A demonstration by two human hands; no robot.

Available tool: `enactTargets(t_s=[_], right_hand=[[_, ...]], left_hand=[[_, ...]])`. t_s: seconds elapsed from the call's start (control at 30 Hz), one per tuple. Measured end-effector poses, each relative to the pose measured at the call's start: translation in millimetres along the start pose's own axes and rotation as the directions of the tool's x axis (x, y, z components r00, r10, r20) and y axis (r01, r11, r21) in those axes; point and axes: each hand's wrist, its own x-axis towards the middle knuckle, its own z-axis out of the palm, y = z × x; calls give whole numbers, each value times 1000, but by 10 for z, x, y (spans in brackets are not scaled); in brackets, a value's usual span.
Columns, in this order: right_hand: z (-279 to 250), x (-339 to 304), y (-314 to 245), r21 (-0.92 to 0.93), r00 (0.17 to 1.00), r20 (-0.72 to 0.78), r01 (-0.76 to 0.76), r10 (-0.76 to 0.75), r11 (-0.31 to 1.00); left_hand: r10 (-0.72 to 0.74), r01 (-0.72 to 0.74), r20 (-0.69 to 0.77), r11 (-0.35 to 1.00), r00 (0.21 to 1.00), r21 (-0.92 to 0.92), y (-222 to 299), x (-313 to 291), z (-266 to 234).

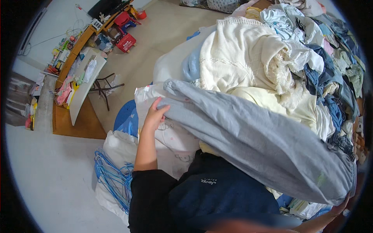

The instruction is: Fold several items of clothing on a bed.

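A long pair of grey trousers [248, 128] stretches across in front of me, from the middle left to the lower right, folded lengthwise. At the left end, my left hand [155, 114] has the cloth's edge, its thumb lying over the fabric. My right hand [344, 204] is at the gathered elastic waistband at the far right end; it shows only in part at the picture's rim, its fingers mostly hidden by the cloth. Beneath the left end lies a white printed cloth [175, 145].
A cream knitted blanket [237, 50] and a heap of mixed clothes [334, 73] lie beyond the trousers. Blue wire hangers [112, 178] rest on white cloth at my left. Farther left stand a tilted white tabletop [83, 89], a folding stool [105, 89] and a wooden shelf [70, 58].
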Motion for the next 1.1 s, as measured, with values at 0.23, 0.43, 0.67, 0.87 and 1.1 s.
enactTargets(t_s=[0.23, 0.43, 0.67, 0.87, 1.1], right_hand=[[-622, 618, 136, -222, 964, 250, 146, -88, 964], [-725, 689, 263, -199, 956, 288, 109, -48, 974], [-578, 459, 333, -122, 973, 231, 18, 10, 992], [-768, 777, 332, -104, 975, 222, 32, -9, 994], [-526, 313, 335, 3, 993, 108, -43, 42, 999]], left_hand=[[749, -347, -169, 478, 641, 807, -305, 109, -66], [353, -223, -31, 654, 935, 723, 301, -154, 378], [-87, 106, -64, 903, 994, 417, 379, 148, 439], [182, -168, -51, 965, 982, 203, 199, 254, 241], [209, 3, 403, 886, 891, -465, -314, -256, -783]])
